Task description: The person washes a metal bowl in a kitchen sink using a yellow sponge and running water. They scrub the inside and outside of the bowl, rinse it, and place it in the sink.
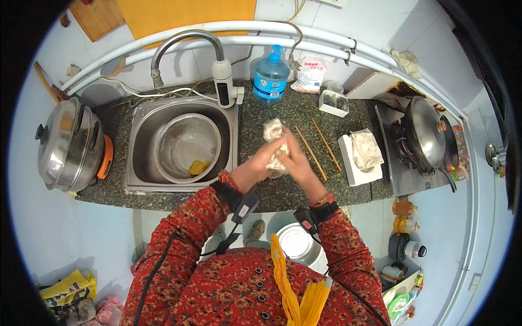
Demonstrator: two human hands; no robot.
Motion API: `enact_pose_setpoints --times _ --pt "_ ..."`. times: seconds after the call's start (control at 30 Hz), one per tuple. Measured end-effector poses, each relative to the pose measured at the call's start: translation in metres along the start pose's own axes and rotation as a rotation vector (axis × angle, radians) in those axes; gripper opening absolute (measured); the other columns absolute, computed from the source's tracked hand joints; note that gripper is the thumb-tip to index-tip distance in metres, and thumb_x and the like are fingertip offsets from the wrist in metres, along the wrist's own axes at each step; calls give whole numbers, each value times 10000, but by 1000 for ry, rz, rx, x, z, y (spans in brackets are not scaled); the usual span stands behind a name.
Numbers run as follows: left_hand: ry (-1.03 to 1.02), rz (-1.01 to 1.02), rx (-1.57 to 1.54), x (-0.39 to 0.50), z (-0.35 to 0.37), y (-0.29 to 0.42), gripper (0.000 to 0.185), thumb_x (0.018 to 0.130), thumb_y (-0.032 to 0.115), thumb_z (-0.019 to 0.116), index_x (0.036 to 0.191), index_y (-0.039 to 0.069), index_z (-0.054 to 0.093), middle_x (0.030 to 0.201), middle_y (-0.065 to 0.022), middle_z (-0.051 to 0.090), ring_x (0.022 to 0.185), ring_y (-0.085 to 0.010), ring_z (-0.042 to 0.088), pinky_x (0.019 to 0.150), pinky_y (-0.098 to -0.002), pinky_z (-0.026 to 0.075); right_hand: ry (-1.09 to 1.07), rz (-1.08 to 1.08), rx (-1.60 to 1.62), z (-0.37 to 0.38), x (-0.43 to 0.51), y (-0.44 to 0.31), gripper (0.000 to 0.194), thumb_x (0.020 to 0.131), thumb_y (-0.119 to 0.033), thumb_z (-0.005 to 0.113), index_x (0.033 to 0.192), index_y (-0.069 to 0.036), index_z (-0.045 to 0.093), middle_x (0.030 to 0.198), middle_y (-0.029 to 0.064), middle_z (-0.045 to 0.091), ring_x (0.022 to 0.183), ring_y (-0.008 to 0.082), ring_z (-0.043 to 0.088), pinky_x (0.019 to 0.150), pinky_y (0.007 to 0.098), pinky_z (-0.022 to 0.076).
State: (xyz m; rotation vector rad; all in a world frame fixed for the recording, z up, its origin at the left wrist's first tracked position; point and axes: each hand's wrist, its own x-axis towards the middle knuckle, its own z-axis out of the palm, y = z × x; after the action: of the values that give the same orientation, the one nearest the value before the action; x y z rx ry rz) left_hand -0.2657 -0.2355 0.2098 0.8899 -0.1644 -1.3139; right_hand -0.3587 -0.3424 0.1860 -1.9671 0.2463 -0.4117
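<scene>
Both hands meet over the granite counter [261, 199], around a crumpled whitish cloth [273, 129] with dark stains. My left hand [261, 161] presses it from the left, and my right hand [297, 157] closes on it from the right. Part of the cloth sticks out above the fingers and part shows between the palms. Two wooden chopsticks [310, 153] [326, 144] lie apart, just right of the hands. Farther right, a folded stained cloth [367, 148] rests on a white block-like box [350, 169].
At left, a metal basin [187, 142] with a yellow sponge [199, 167] sits in the steel sink [128, 163] under a faucet [223, 81]. A steamer pot [67, 144] stands far left. Behind are a blue bottle [270, 79], a white bag [310, 75] and a divided container [333, 103]; a lidded wok [426, 132] is right.
</scene>
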Motion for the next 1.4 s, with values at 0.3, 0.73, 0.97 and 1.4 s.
enact_pose_setpoints --times 0.3,0.73,0.97,1.4 --pt "-329 67 377 -7 -30 -2 428 968 391 439 1236 62 491 1138 -61 588 934 -193 632 775 -320 488 175 303 545 -18 5 15 368 858 -122 579 1189 37 547 1021 66 634 873 126 605 767 250 482" --pt "-169 -88 244 -9 -34 -13 756 891 436 562 1453 146 146 1436 -84 302 1251 -238 422 880 -400 453 202 333 1445 -23 7 32 365 959 -274 454 1162 18 536 1091 135 624 985 258 611 871 382 498" --pt "-196 265 -109 11 -18 -17 480 899 208 551 1314 16 405 1172 -106 579 1065 -218 586 905 -385 472 63 415 1721 12 -1 6 443 955 -305 424 1301 -31 455 1246 144 555 1119 282 553 963 395 460" --pt "300 286 110 24 -54 -18 341 894 156 474 1170 -34 535 1080 -136 626 897 -218 650 763 -341 535 182 95 402 0 -4 22 322 838 -3 622 1159 7 585 1055 31 582 910 118 576 791 260 476"
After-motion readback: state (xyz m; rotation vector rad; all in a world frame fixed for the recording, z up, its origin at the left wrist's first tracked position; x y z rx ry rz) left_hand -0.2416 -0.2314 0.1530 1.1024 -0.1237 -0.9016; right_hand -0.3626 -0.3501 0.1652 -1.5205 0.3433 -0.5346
